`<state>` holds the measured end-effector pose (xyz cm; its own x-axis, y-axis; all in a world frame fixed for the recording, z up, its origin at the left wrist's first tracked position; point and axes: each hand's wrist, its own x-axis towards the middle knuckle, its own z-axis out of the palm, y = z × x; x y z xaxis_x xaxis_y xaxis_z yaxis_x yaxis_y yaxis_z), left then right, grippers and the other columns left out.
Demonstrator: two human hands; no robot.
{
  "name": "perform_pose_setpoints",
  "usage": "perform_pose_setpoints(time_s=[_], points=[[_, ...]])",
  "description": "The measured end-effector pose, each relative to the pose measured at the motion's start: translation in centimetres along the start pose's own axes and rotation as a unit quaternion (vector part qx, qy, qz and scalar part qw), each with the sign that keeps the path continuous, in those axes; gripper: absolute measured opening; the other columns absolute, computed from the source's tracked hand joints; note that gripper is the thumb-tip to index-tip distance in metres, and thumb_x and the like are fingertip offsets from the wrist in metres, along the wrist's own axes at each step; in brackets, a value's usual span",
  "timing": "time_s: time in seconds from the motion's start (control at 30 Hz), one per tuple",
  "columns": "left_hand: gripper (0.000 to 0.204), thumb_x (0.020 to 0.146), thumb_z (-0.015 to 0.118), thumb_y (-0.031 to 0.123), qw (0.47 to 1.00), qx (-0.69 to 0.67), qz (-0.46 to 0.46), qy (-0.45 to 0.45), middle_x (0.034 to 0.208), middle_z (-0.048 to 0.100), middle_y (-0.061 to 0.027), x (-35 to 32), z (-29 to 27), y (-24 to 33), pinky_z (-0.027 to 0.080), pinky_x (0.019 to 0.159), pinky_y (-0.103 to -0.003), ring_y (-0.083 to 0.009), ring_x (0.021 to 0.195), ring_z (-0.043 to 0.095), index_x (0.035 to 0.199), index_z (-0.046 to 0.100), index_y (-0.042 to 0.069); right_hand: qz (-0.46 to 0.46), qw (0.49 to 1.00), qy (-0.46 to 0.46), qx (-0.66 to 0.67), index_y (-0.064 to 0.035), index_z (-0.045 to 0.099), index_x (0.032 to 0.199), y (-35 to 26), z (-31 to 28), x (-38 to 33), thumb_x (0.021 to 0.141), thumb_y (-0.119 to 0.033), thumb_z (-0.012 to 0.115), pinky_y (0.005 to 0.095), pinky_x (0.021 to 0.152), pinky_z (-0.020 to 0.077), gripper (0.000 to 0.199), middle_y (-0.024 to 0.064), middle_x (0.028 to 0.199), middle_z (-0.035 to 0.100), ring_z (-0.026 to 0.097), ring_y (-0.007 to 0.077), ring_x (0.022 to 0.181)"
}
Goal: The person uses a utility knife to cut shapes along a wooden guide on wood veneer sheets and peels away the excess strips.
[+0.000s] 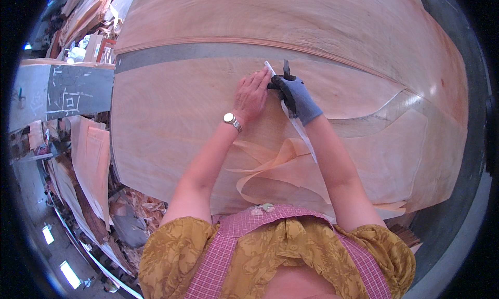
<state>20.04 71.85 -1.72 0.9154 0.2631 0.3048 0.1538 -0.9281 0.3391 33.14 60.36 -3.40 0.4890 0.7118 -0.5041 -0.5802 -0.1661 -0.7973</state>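
At the upper end of a narrow white strip point(298, 126), the bare fingers of the left hand point(250, 95) lie nearly straight and close together, pointing away from the body, their tips against the strip's edge. Just beside them, the right hand point(299, 98), in a grey-blue and black glove, has its fingers curled round a black tool point(286, 67) whose upper end sticks out past the knuckles; its lower part is hidden. The strip runs slantwise from the left fingertips, past the glove, to beside the right forearm. A metal-banded watch point(229, 118) circles the left wrist. Beneath everything lies a broad, pale wooden sheet point(171, 101), with loose curled veneer ribbons point(283, 156) between the forearms. Beyond a grey band point(166, 56), more thin sheets point(260, 18) are piled. Farther left stand a grey surface point(67, 93) with chalk-like marks and, nearer the body, crumpled wood scraps point(140, 203).
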Motion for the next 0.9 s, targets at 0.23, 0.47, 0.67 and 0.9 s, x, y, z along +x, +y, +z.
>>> perform_pose_setpoints(time_s=[0.23, 0.47, 0.67, 0.9], points=[[0.049, 0.084, 0.057, 0.014, 0.995, 0.064, 0.014, -0.077, 0.14, 0.054, -0.001, 1.8, 0.2, -1.6, 0.043, 0.091, -0.04, -0.0237, 0.108, 0.054, 0.134, 0.056, 0.013, 0.024, 0.999, 0.008, -0.038, -0.007, 0.069, 0.094, -1.5, 0.7, -0.9, 0.092, -0.031, 0.066, 0.0244, 0.051, 0.0431, 0.024, 0.0043, 0.078, 0.07, 0.058, 0.0098, 0.059], [0.047, 0.086, 0.055, 0.019, 0.993, 0.076, 0.026, -0.086, 0.14, 0.054, -0.0003, 2.2, 0.9, -1.6, 0.042, 0.094, -0.044, -0.0253, 0.108, 0.055, 0.133, 0.056, 0.015, -0.34, 0.634, 0.157, -0.676, 0.0031, 0.064, 0.092, -1.1, -4.8, -1.7, 0.092, -0.019, 0.061, 0.0311, 0.051, 0.0504, 0.022, 0.015, 0.074, 0.068, 0.062, 0.0183, 0.054], [0.035, 0.088, 0.055, 0.02, 0.988, 0.132, 0.058, -0.05, 0.132, 0.06, -0.0011, 2.2, 0.2, -1.7, 0.042, 0.086, -0.042, -0.0223, 0.106, 0.056, 0.121, 0.063, 0.014, -0.046, 0.978, 0.07, -0.192, -0.0045, 0.067, 0.094, -12.4, -7.9, -13.6, 0.092, -0.028, 0.065, 0.0212, 0.046, 0.0343, 0.023, 0.0021, 0.074, 0.068, 0.045, 0.0054, 0.05], [0.035, 0.086, 0.056, 0.02, 0.979, 0.122, 0.021, -0.16, 0.13, 0.059, -0.007, 9.3, 0.8, 6.1, 0.041, 0.093, -0.045, -0.0255, 0.113, 0.055, 0.12, 0.062, 0.011, -0.124, 0.969, 0.198, 0.084, -0.0075, 0.061, 0.113, -8.0, -22.5, -25.5, 0.096, -0.031, 0.061, 0.02, 0.046, 0.0377, 0.029, 0.0025, 0.081, 0.06, 0.044, 0.0031, 0.049]])
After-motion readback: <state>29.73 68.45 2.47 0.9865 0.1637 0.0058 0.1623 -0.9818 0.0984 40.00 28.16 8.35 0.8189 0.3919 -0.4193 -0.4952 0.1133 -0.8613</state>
